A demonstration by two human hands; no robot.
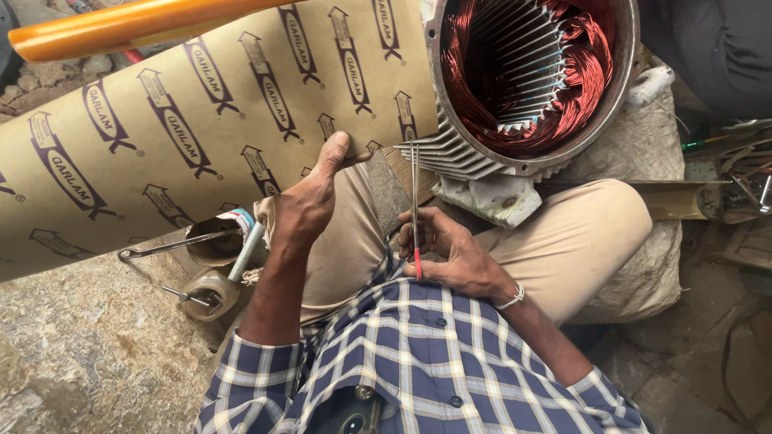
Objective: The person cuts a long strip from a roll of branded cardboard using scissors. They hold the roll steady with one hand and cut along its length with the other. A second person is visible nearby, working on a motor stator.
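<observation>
seen from above, a person in a blue and white checked shirt and beige trousers sits on the ground. the left hand (pixel 310 201) pinches the lower edge of a large sheet of brown insulating paper (pixel 185 120) printed with dark repeated marks, thumb on top and fingers hidden beneath it, so the grip is closed on the paper's edge. the sheet spreads away up and to the left of that hand, over the person's left knee. the right hand (pixel 450 257) is wrapped tightly around the red handles of a pair of scissors (pixel 415 205), whose long narrow blades point straight up and away from the body, their tips meeting the paper's edge just to the right of the left thumb. beyond the blades rests a grey finned motor housing (pixel 531 88) with copper windings visible inside. an orange rod (pixel 121 28) lies across the top of the paper. a small tin (pixel 219 241) and a spanner (pixel 173 245) lie on the ground by the left forearm.
</observation>
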